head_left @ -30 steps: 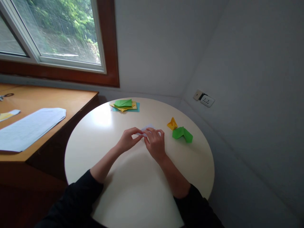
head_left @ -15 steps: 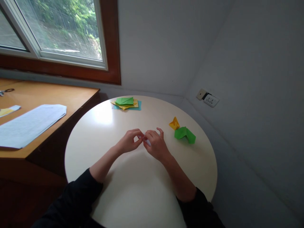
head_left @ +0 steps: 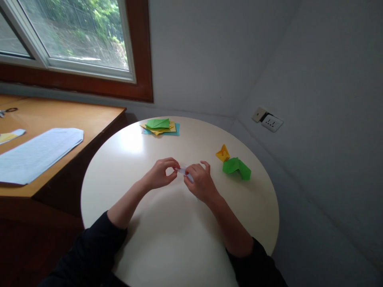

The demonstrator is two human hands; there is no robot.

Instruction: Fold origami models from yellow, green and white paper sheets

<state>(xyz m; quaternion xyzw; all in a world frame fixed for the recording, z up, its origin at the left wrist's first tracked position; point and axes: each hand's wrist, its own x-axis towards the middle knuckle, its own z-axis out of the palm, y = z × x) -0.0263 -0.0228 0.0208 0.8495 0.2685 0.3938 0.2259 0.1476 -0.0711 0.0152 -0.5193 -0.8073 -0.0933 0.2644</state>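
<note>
Above the middle of the round white table (head_left: 167, 247), both hands grip one small piece of folded white paper (head_left: 182, 170). My left hand (head_left: 160, 173) pinches its left end between thumb and fingertips. My right hand (head_left: 201, 180) is closed on the other end, little finger raised, hiding much of the paper. To the right lie a folded green paper piece (head_left: 231, 165) and a folded yellow paper piece (head_left: 223, 153), touching or nearly so. At the table's far side is a stack of green, yellow and blue paper (head_left: 160, 124).
A wooden desk (head_left: 98, 115) stands at the left with printed sheets (head_left: 42, 153), a yellow-and-white paper (head_left: 10, 136) and scissors (head_left: 8, 111) on it. Walls with a socket (head_left: 271, 122) border the table at the back and right.
My hands have drawn a little apart, so more of the white paper shows between them. The view has shifted slightly.
</note>
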